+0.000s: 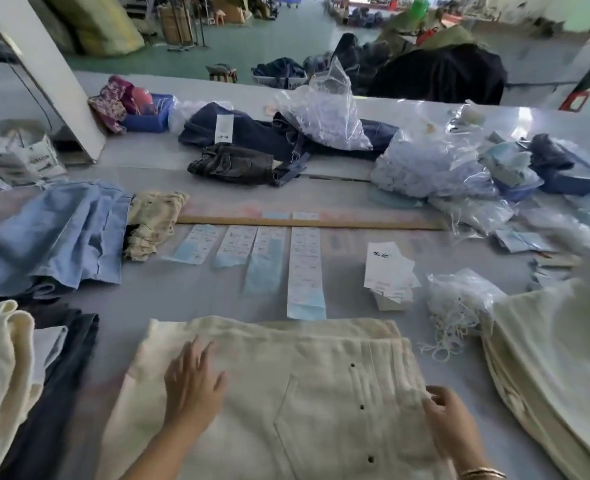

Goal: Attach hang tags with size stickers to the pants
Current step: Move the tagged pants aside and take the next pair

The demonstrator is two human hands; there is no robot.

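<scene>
Cream pants [286, 382] lie folded flat in front of me, back pocket up. My left hand [193, 382] rests flat on their left part with the fingers spread. My right hand [449, 420] pinches the fabric at the pants' right edge near the waistband. Beyond the pants lie several strips of size stickers [304, 268] on blue backing. A small stack of white hang tags [388, 271] sits to their right. A clear bag of white strings [456, 306] lies beside the tags.
A stack of cream pants [556, 358] is at the right; cream and dark pants [26, 375] pile at the left. A wooden ruler [307, 223], light blue garments [51, 237], dark jeans [252, 147] and plastic bags [425, 161] lie farther back.
</scene>
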